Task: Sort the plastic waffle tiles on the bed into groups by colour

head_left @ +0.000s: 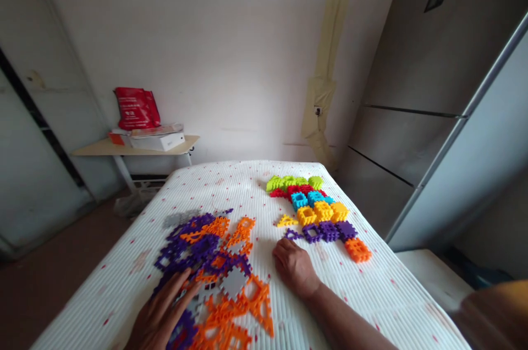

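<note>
My left hand lies over the near left side of a loose pile of flat plastic interlocking building pieces, fingers stretched out and apart. The pile mixes purple pieces, orange pieces and grey pieces. To its right, my right hand rests on the cloth with its fingers curled closed; whatever they may hold is hidden. Just beyond those knuckles lies a purple triangular piece. Purple square stacks and an orange stack stand further right.
Behind the purple row are yellow stacks, blue stacks, red pieces and green stacks. A white ribbed cloth covers the table. A refrigerator stands right; a side table holds a red bag.
</note>
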The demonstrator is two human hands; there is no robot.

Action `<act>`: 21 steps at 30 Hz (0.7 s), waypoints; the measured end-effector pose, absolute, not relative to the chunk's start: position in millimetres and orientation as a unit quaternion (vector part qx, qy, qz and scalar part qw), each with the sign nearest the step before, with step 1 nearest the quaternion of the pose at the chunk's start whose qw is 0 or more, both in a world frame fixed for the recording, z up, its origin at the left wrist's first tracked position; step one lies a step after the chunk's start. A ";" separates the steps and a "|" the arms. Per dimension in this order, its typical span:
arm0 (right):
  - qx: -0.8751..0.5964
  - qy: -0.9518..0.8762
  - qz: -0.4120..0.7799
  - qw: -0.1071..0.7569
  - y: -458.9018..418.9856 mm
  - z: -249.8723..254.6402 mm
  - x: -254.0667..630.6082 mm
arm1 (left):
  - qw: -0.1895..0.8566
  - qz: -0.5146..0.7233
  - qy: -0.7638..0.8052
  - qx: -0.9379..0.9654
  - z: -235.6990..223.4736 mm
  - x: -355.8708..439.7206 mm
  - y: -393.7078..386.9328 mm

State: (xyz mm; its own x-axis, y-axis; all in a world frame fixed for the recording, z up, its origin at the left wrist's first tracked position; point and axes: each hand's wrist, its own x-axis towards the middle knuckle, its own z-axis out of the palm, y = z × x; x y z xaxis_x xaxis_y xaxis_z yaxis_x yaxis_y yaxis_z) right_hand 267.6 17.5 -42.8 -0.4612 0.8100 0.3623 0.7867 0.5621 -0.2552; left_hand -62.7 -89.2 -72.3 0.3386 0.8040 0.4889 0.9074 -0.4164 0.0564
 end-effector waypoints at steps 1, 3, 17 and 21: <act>-0.468 -0.853 0.029 0.228 17.8 -43.2 267.6 | 0.106 -0.225 -0.530 -0.811 -69.2 -58.0 -87.6; -0.469 -0.851 0.036 0.233 18.6 -44.9 267.8 | 0.092 -0.237 -0.539 -0.803 -65.9 -49.3 -83.8; -0.474 -0.840 0.090 0.248 16.5 -42.8 267.5 | 0.079 -0.240 -0.554 -0.793 -60.9 -38.0 -42.1; -0.430 -0.846 0.145 0.279 1.1 -34.0 269.8 | 0.110 -0.253 -0.535 -0.799 -61.3 -38.9 -39.4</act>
State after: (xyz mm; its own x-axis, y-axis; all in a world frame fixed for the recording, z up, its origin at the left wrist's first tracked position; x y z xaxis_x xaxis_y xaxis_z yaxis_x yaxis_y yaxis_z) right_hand 269.8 1.1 -34.0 -0.4748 0.8086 0.3474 0.6462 0.5883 -0.4861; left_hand -38.9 -39.4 -61.3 0.2995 0.7990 0.5215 0.9102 -0.4031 0.0949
